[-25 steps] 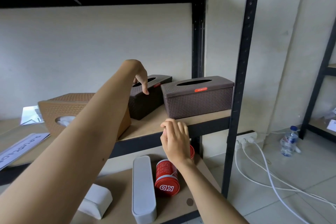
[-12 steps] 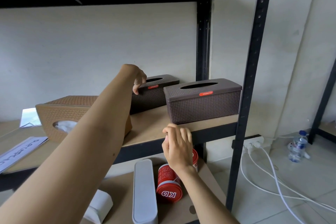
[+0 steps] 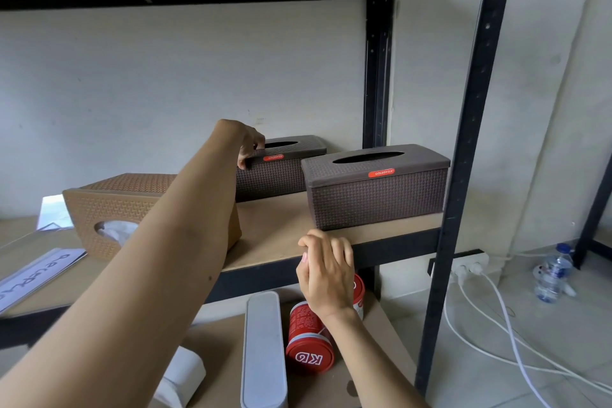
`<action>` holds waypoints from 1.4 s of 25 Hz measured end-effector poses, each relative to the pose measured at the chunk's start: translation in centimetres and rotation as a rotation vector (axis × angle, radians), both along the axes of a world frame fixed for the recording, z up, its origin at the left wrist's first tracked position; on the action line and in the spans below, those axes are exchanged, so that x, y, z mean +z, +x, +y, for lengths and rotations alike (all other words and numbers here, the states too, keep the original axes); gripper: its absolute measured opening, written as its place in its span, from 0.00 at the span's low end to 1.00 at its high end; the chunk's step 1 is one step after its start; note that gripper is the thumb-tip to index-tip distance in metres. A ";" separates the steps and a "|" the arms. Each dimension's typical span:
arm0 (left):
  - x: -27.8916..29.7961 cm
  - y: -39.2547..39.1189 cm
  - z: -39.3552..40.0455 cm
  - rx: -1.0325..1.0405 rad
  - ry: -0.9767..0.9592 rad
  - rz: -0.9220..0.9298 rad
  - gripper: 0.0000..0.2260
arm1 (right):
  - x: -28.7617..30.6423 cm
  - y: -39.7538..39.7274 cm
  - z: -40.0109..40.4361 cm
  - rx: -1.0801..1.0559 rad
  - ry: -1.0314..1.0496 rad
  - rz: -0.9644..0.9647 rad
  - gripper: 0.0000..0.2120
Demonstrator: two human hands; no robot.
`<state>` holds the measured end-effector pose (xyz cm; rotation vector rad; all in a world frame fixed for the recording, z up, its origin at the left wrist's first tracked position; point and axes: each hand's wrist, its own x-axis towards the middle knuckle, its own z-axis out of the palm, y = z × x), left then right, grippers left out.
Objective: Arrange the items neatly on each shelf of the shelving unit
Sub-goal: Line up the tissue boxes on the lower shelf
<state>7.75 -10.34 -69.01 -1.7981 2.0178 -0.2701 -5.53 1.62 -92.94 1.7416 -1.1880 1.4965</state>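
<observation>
Two dark brown woven tissue boxes stand on the wooden shelf (image 3: 275, 228). The front box (image 3: 377, 189) sits at the shelf's right front corner. The rear box (image 3: 281, 172) stands behind it to the left, and my left hand (image 3: 250, 146) grips its left end, thumb on the front face and fingers over the lid. A tan tissue box (image 3: 112, 209) lies tipped on its side to the left, partly hidden by my left forearm. My right hand (image 3: 326, 270) hovers loosely curled in front of the shelf's front edge, holding nothing.
The lower shelf holds a long grey case (image 3: 263, 351), a red can (image 3: 308, 341) on its side and a white object (image 3: 180, 378). White signs (image 3: 33, 272) lie at the far left. Black uprights (image 3: 463, 156) frame the right side. Cables (image 3: 496, 325) and a water bottle (image 3: 551, 275) lie on the floor.
My left hand has turned the rear brown box from an angle until it stands roughly parallel to the front box, further back. My right hand stayed near the shelf edge.
</observation>
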 end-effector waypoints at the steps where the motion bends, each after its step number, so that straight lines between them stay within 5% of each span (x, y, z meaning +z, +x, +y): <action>1: 0.0 0.1 -0.1 -0.003 0.000 0.006 0.29 | 0.0 0.0 0.0 -0.003 -0.005 0.003 0.07; 16: -0.7 1.3 -2.3 -0.031 -0.043 0.088 0.31 | -0.3 0.0 -0.3 -0.045 -0.038 0.021 0.07; 19: 0.0 2.4 -1.8 0.012 -0.025 0.263 0.33 | -0.2 0.0 -0.2 -0.040 -0.027 0.021 0.07; 27: 4.0 7.6 5.4 -0.031 -0.037 0.603 0.16 | 0.5 0.1 0.9 -0.064 0.066 0.012 0.08; 31: 4.3 10.6 10.9 -0.026 -0.015 0.631 0.25 | 1.0 1.3 2.1 -0.119 0.146 -0.068 0.12; 35: 3.0 13.2 14.0 -0.030 0.041 0.385 0.39 | 1.8 3.3 2.9 -0.233 0.270 -0.154 0.14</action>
